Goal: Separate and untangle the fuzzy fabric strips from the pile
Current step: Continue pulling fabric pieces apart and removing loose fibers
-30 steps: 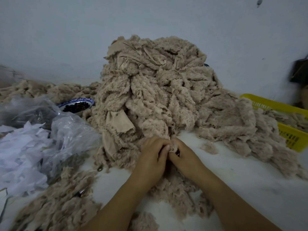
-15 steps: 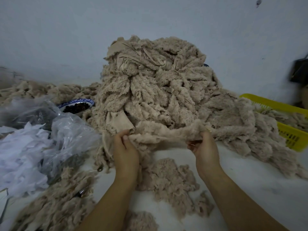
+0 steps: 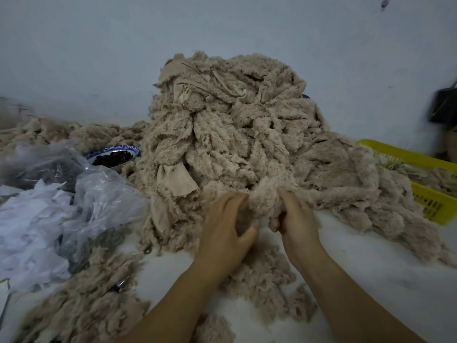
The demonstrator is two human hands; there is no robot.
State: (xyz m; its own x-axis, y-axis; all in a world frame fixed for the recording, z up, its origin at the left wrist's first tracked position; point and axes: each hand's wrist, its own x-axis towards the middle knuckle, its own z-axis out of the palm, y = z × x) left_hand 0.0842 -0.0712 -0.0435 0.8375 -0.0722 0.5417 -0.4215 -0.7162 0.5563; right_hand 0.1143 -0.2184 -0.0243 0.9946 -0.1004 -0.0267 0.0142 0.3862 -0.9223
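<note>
Gripping one bunched fuzzy strip (image 3: pixel 263 203) with the right hand (image 3: pixel 296 219), fingers curled round it, at the front foot of the big pile (image 3: pixel 222 125) on the white table (image 3: pixel 371 256). Clasping its left side with the left hand (image 3: pixel 223 231). Close on the left, crowding the pile: plastic bag (image 3: pixel 106 194), bowl (image 3: pixel 111 149) of dark pieces. On the right, yellow basket (image 3: pixel 405 154), partly under fabric. Loose scraps (image 3: pixel 262 276) beneath the wrists.

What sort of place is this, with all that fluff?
Probably a textile or sewing workshop: a heap of beige fuzzy fabric strips on a white worktable, a yellow plastic basket holding more, and clear plastic bags by white scraps.
</note>
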